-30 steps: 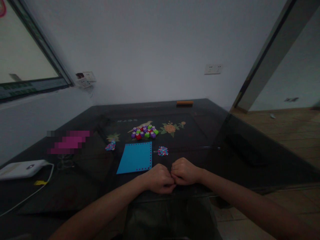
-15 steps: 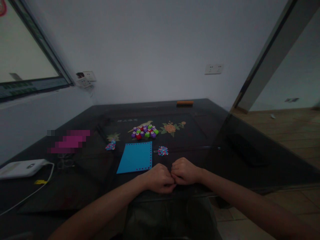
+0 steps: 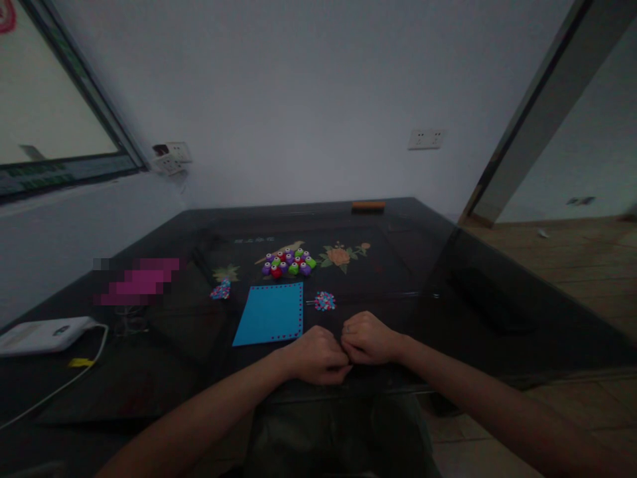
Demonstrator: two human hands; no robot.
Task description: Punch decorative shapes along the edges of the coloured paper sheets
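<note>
My left hand (image 3: pixel 321 355) and my right hand (image 3: pixel 369 338) are together near the table's front edge, fingers curled and fingertips almost meeting. Whatever is between the fingers, if anything, is hidden. A blue sheet (image 3: pixel 271 313) lies just beyond my left hand, with small dark dots along its top, right and part of its bottom edge. To its right is a pile of small pink, blue and white dots (image 3: pixel 325 301). A similar pile (image 3: pixel 221 289) lies to the left of the sheet. Behind the sheet sits a cluster of purple, red and green eyeball-like pieces (image 3: pixel 288 262).
The dark table (image 3: pixel 408 265) has a printed bird and flowers. An orange-brown bar (image 3: pixel 368 206) lies at its back edge. On the left are a white device (image 3: pixel 47 335) with a cable and a blurred pink object (image 3: pixel 142 282). A dark flat object (image 3: pixel 490 299) is at the right.
My right hand has shifted up very slightly, its fingers still curled against the left. The sheet, dots and pieces stay where they were.
</note>
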